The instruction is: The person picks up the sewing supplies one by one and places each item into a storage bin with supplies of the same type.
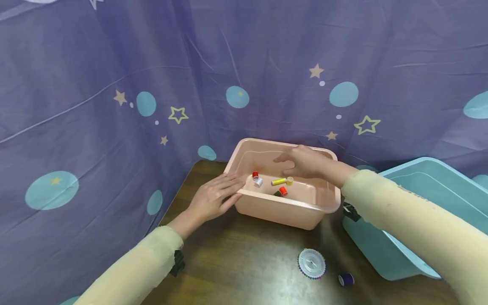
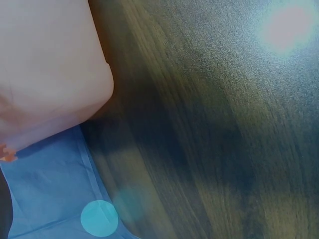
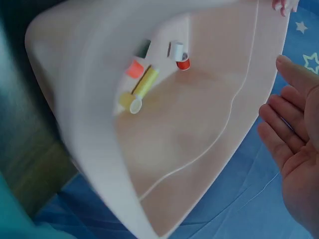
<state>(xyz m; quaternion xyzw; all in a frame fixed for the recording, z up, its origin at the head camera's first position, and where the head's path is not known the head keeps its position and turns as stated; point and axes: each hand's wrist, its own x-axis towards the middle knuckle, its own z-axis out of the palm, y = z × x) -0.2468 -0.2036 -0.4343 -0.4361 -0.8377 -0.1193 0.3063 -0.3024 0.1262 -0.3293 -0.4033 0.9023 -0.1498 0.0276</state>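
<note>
My left hand (image 1: 217, 195) grips the front left corner of a pink plastic bin (image 1: 278, 207), its fingers over the rim and its thumb along the outside. Over the bin's back right part hovers my right hand (image 1: 305, 162), fingers loosely bent and apart, holding nothing; the right wrist view shows its bare palm (image 3: 304, 164). On the bin's floor lie several small thread spools: a red spool (image 1: 255, 174), a white spool (image 1: 258, 182), a long yellow spool (image 1: 278, 181), a pale yellow spool (image 1: 289, 181), an orange-red spool (image 1: 283, 191) and a dark green spool (image 1: 278, 193).
A teal plastic bin (image 1: 375, 248) stands at the right, under my right forearm. In front of the pink bin, a round wheel of pins (image 1: 311, 263) and a purple thread spool (image 1: 346, 279) lie on the wooden table (image 1: 228, 262). A patterned blue curtain (image 1: 267, 63) hangs behind.
</note>
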